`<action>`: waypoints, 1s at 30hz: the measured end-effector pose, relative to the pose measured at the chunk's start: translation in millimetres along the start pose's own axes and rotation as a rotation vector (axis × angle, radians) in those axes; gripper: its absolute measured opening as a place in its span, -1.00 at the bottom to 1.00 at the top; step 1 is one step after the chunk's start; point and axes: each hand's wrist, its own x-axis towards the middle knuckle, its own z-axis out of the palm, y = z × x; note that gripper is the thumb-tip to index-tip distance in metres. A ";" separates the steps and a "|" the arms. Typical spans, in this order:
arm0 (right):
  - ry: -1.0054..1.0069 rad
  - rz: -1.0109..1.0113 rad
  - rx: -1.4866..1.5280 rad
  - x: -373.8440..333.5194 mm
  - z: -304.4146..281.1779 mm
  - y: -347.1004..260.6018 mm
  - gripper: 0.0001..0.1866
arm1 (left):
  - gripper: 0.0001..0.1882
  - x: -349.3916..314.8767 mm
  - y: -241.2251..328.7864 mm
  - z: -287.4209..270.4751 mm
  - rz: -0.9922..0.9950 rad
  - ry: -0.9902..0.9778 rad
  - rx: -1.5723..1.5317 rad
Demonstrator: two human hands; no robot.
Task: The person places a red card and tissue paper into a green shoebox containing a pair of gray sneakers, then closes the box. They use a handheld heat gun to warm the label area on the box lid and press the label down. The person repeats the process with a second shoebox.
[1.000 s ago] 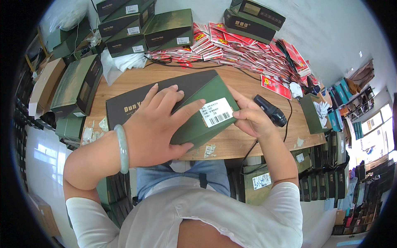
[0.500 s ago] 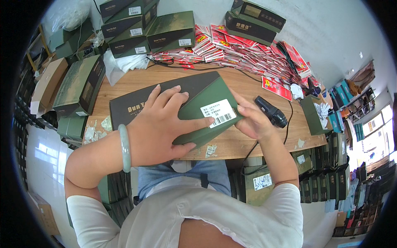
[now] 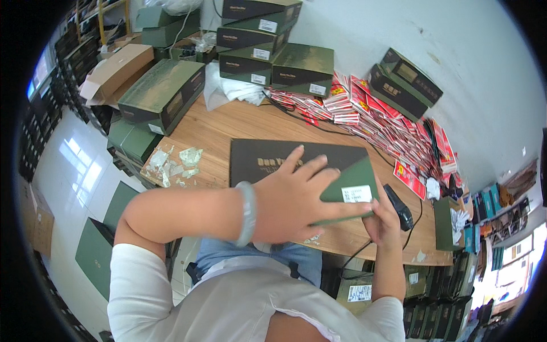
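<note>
Head view: the left hand [image 3: 288,208], spread wide, lies across the box [image 3: 352,171] while the right hand [image 3: 383,218] clamps its end, seemingly steadying it.

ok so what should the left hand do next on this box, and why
Probably a light press along the white label with the left hand's index finger: it is stretched out right at the label's lower visible edge, while the right hand holds the box by its right end.
</note>
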 end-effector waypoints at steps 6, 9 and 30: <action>0.198 -0.101 -0.113 -53.5 11.1 13.3 0.08 | 0.17 -110.8 29.9 -3.3 -0.215 0.388 -0.256; 0.233 -0.063 -0.061 -102.5 -12.8 36.8 -0.12 | 0.38 -152.0 27.1 89.1 -0.299 0.471 -0.433; 0.165 0.078 0.240 -45.4 -18.8 165.7 -0.20 | 0.10 -199.6 -91.1 189.9 -0.557 0.293 -0.677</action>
